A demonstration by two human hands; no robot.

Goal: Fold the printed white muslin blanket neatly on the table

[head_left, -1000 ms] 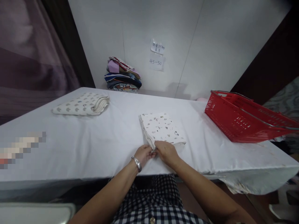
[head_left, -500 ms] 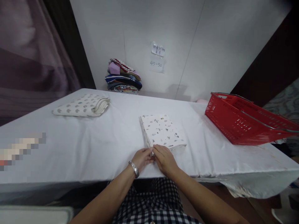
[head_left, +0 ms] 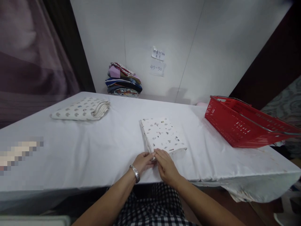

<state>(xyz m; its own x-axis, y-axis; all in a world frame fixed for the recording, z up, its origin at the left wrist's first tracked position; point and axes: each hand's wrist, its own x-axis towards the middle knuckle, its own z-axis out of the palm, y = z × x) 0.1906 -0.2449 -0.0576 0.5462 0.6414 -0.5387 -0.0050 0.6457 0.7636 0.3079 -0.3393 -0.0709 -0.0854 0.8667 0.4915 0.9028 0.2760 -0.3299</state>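
Observation:
A folded white cloth (head_left: pixel 162 133) with small grey and brown prints lies flat on the table in front of me. My left hand (head_left: pixel 143 161), with a silver bracelet at the wrist, pinches the cloth's near left corner between thumb and fingers. From the other side my right hand (head_left: pixel 166 164) closes on the same corner, its fingers over the top. The fingertips of both hands meet there and partly cover the corner. Farther left rests a second folded cloth (head_left: pixel 81 110), cream with grey-brown prints, its layered fold facing right.
On the right stands a red plastic basket (head_left: pixel 237 128) with metal handles. A pile of folded fabrics (head_left: pixel 123 81) is at the back against the wall, beside paper signs (head_left: pixel 157 67). White cloth covers the table (head_left: pixel 101 150). A blurred-out patch (head_left: pixel 18 153) lies at the left.
Both hands keep hold of the cloth's near left corner, with hardly any movement. The whole view has shifted slightly, so things sit a little lower in the picture.

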